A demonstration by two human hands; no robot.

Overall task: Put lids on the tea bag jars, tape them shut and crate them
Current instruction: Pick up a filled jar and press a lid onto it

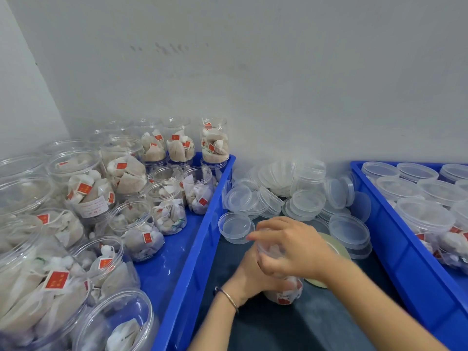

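A clear jar of tea bags (285, 292) stands on the dark table between two blue crates. My left hand (249, 273) grips the jar's side from the left. Over the jar's top, my right hand (291, 245) curls round a clear lid (268, 245). A roll of tape (334, 252) lies flat just behind my right hand, partly hidden by it. Loose clear lids (298, 198) are heaped on the table beyond the hands.
The left blue crate (192, 249) holds several open jars of tea bags (136, 224), some stacked at the back. The right blue crate (405, 249) holds several lidded jars (425, 211). A grey wall closes off the back.
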